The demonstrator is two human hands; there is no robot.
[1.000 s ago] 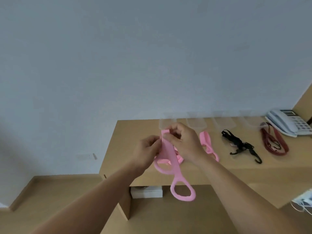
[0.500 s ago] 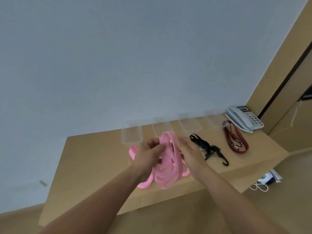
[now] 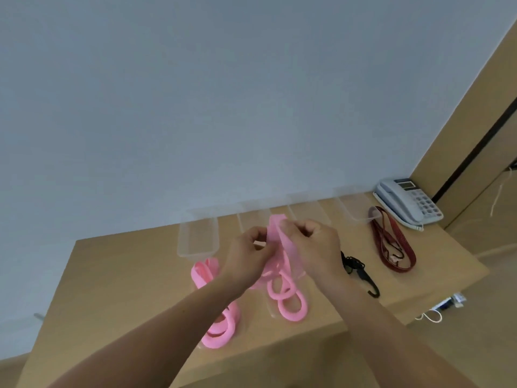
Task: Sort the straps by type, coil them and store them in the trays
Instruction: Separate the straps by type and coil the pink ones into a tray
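- A grey push-button desk telephone (image 3: pixel 405 203) sits at the far right corner of the light wooden worktop (image 3: pixel 126 275). Four clear plastic trays (image 3: pixel 198 236) run leftward from it along the wall.
- A dark red webbing strap (image 3: pixel 391 247) lies just in front of the telephone, and a black hooked strap (image 3: pixel 361 271) lies further left.
- A spare pink strap (image 3: pixel 221 329) lies well left of the telephone.
- The left hand (image 3: pixel 246 256) and right hand (image 3: pixel 316 247), fingers curled, both pinch the top of a pink looped strap (image 3: pixel 289 301) left of the telephone.
- Whether its dangling loops touch the worktop is unclear; the hands hide part of the black hooked strap and the middle trays.
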